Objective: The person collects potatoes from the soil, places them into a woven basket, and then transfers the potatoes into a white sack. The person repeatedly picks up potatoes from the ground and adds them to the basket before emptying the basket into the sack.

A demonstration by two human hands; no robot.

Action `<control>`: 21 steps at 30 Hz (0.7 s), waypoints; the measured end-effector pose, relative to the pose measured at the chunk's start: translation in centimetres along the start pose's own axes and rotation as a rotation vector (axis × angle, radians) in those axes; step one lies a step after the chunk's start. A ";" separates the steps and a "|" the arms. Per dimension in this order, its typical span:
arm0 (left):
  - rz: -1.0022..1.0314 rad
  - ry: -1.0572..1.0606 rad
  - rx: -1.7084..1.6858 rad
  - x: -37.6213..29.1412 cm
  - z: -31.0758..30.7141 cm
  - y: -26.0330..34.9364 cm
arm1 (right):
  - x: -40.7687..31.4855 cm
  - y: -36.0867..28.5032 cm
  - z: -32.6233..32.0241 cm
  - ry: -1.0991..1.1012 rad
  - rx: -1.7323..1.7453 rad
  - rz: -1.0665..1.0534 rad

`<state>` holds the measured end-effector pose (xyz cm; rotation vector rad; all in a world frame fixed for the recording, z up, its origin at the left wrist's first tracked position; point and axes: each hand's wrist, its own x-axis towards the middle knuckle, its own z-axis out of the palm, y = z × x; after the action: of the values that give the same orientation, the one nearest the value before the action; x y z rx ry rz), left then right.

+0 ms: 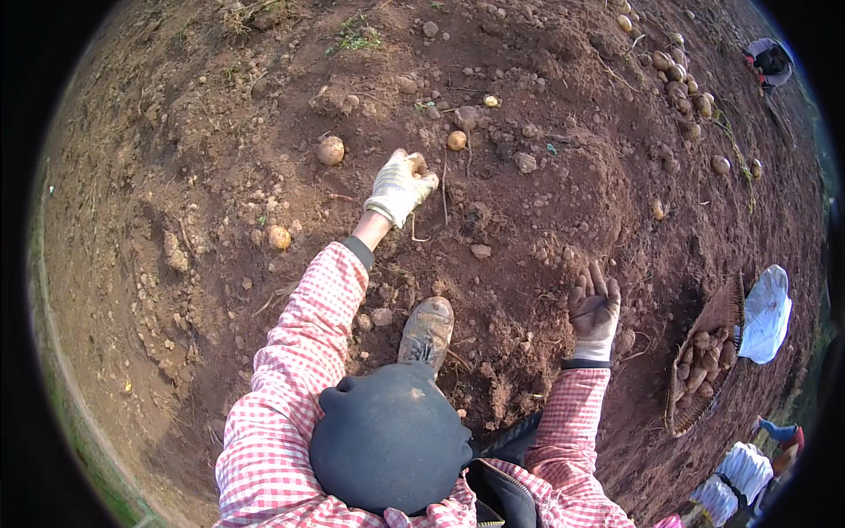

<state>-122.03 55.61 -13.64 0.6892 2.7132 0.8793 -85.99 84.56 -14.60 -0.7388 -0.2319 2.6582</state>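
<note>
My left hand (403,188), in a pale striped work glove, hovers over or rests on the soil with its fingers curled. Whether anything is inside the curled fingers is hidden. One potato (331,150) lies to its left and a smaller round potato (456,140) to its right. Closer to my left sleeve is another potato (279,237). My right hand (594,310), in a soil-darkened glove, is turned palm up, fingers apart and nothing in it. A wicker basket (673,404) holding several potatoes (708,360) stands to its right.
A pile of potatoes (675,72) lies at the upper right. A white sack (766,313) sits beside the basket. One person (771,63) is at the far upper right; filled white sacks (743,472) stand lower right. My muddy shoe (428,333) is on the cloddy soil.
</note>
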 end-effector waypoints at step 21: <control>0.010 -0.088 0.027 -12.7 -3.6 5.6 | -0.2 19.3 6.1 -0.230 0.275 0.425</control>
<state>-110.17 51.52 -6.76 0.7291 2.6508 0.7970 -94.99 66.44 -14.20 -0.4298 0.2588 3.0879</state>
